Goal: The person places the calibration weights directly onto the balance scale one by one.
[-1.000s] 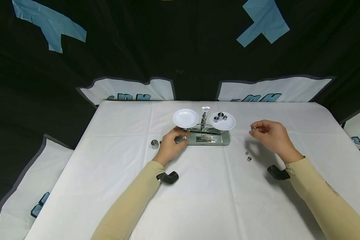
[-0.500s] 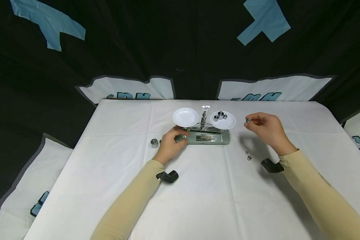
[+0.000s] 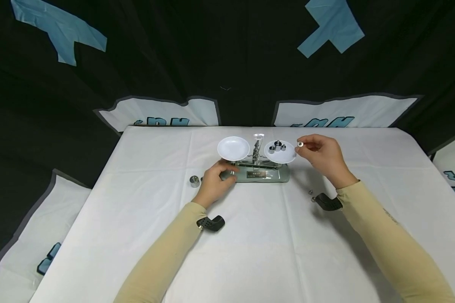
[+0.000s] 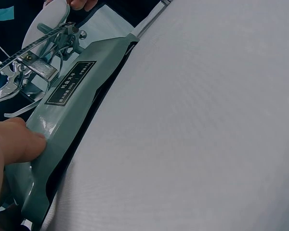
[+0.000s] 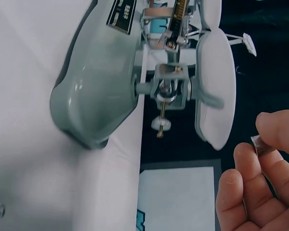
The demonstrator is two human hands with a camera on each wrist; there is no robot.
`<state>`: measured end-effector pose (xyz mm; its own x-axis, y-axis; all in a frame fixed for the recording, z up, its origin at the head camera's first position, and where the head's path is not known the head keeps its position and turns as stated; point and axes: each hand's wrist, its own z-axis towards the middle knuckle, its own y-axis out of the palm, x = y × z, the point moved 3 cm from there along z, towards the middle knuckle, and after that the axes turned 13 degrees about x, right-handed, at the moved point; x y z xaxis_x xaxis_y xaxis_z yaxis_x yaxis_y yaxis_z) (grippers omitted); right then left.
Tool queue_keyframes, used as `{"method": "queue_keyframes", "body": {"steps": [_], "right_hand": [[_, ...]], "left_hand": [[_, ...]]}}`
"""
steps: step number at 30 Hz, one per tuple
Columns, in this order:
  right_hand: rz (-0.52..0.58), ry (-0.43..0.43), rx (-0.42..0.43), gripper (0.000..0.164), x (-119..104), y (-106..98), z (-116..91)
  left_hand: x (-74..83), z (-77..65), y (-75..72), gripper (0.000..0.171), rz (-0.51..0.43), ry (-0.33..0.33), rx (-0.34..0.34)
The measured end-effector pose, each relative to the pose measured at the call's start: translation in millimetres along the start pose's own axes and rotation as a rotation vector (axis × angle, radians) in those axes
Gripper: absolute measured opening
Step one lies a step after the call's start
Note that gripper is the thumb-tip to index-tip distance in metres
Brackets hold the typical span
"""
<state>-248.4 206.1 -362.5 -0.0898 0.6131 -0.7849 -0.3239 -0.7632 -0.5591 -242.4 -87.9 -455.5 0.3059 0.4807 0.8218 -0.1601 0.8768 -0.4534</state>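
A pan balance (image 3: pixel 274 176) with a grey-green base stands toward the far side of the table. My left hand (image 3: pixel 215 181) holds the left end of its base, the thumb (image 4: pixel 26 142) lying on top in the left wrist view; the other fingers are mostly hidden there. Between right thumb and fingertips, my right hand (image 3: pixel 322 155) pinches a small metal weight (image 3: pixel 300 144). That weight is in the air just beside the rim of the right pan (image 3: pixel 279 158). Three metal weights (image 3: pixel 278 145) stand on that pan, and the left pan (image 3: pixel 233 148) bears nothing.
A larger metal weight (image 3: pixel 194 181) stands left of my left hand, with another partly hidden beside it. Two small weights (image 3: pixel 310 192) lie on the white tablecloth (image 3: pixel 250 244) near the right wrist's black camera mount (image 3: pixel 327 202). A dark curtain (image 3: pixel 246 63) hangs behind the table.
My right hand has moved left and away from me, carrying the small weight from the right over to the right pan's edge. The left hand has stayed on the balance's base.
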Motion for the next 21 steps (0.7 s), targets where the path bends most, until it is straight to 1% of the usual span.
{"method": "queue_keyframes", "body": {"steps": [7, 13, 18, 21], "right_hand": [[-0.011, -0.043, 0.007, 0.026, -9.0, 9.6, 2.0], [-0.004, -0.076, 0.043, 0.024, -9.3, 15.5, 1.9], [-0.013, -0.098, 0.055, 0.024, -9.6, 18.4, 0.7], [-0.023, -0.128, 0.062, 0.024, -10.0, 19.2, -0.3]], "left_hand": [[-1.1, 0.1, -0.3, 0.019, 0.006, -0.007, -0.006], [-0.3, 0.3, -0.3, 0.019, 0.001, 0.010, -0.004], [0.3, -0.2, -1.7, 0.019, -0.001, 0.009, -0.002], [0.9, -0.5, -2.0, 0.019, -0.001, 0.009, -0.003]]}}
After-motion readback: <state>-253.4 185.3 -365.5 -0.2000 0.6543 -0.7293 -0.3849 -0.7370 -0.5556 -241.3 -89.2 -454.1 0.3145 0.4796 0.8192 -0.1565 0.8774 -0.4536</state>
